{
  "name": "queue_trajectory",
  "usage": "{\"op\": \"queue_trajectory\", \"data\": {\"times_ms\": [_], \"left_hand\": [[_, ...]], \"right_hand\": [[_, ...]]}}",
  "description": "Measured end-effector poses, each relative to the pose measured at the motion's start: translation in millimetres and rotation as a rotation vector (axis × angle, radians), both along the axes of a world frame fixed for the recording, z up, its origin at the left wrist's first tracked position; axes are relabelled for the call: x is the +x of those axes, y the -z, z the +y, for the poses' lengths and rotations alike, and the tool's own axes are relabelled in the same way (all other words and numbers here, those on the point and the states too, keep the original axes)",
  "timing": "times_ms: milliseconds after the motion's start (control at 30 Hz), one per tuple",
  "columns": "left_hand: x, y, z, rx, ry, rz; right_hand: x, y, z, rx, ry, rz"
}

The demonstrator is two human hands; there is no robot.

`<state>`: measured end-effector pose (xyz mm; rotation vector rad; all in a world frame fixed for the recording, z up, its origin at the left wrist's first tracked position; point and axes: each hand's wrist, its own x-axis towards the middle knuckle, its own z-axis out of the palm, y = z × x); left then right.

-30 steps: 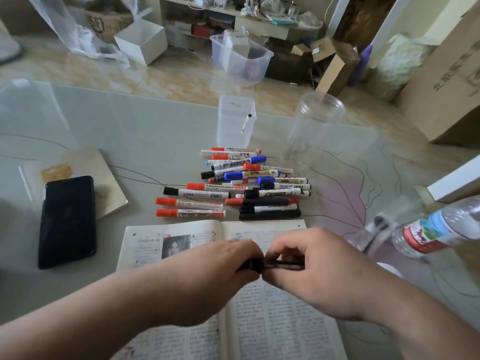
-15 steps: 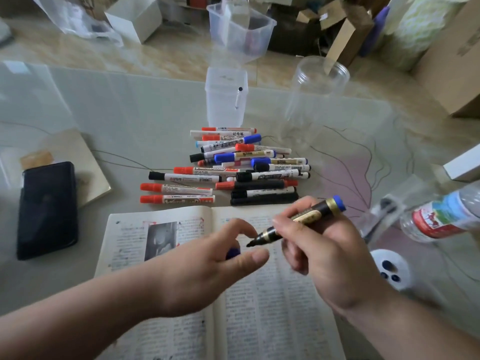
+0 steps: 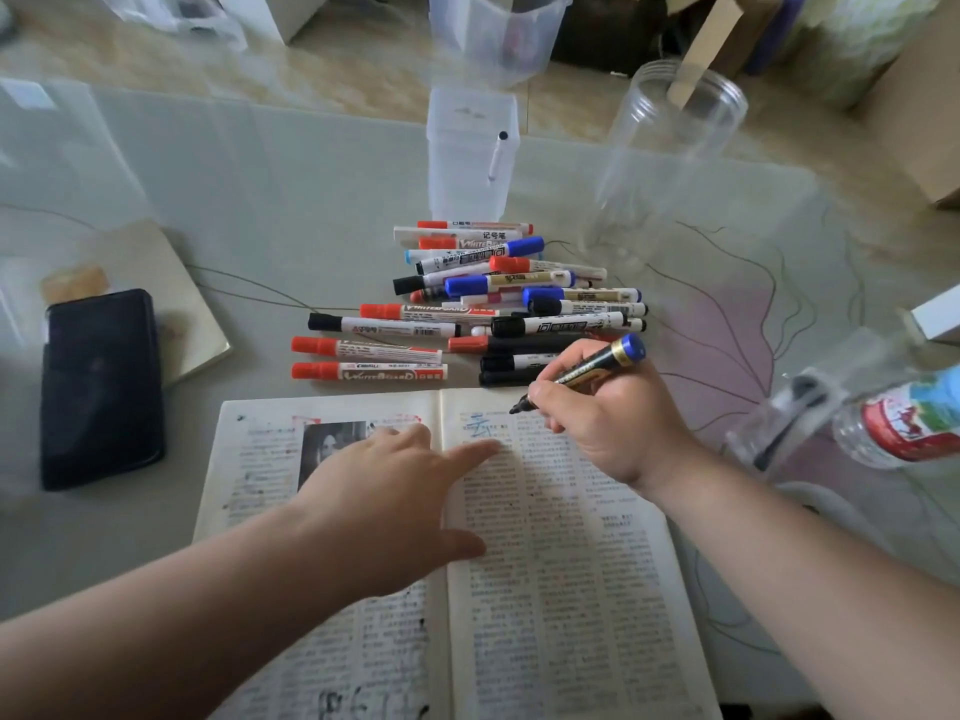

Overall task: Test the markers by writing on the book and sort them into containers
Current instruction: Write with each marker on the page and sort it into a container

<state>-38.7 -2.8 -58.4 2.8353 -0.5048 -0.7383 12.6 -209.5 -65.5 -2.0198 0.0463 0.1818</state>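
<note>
The right hand (image 3: pixel 608 423) has its grip closed around a black-and-gold marker (image 3: pixel 587 374) with a blue rear end. The marker tilts, tip down, with the tip at the far edge of the right page of the open book (image 3: pixel 571 589). A blue scribble (image 3: pixel 475 426) sits on that page, just left of the tip.

The left hand (image 3: pixel 395 491) lies flat across the book's centre fold, grip open, fingers straight and pressing the pages.

The marker pile (image 3: pixel 467 304) lies just beyond the book's far edge. The right hand overlaps the pile's near right corner.

Beyond the pile stand 2 clear containers:
- a square container (image 3: pixel 471 153) holding 1 white marker (image 3: pixel 497 155);
- a round jar (image 3: pixel 670 148) to its right.

The counter (image 3: pixel 260 189) is open at far left. A black phone (image 3: pixel 101 387) rests on a notebook (image 3: pixel 176 283) near the left edge, apart from the book. A water bottle (image 3: pixel 904 423) lies at the right edge, near the right hand.
</note>
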Motion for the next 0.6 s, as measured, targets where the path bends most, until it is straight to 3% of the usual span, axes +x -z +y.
{"op": "queue_trajectory", "data": {"times_ms": [267,433,600], "left_hand": [[0.9,0.6,-1.1,0.015,0.011,0.019],[1.1,0.3,-0.4,0.035,0.009,0.052],[3.8,-3.7,1.2,0.062,0.022,0.093]], "right_hand": [[-2.0,6.7,-1.2,-0.061,-0.033,0.052],[-6.5,8.3,-4.1,0.102,-0.019,0.101],[-4.2,9.8,-6.0,0.091,0.006,0.088]]}}
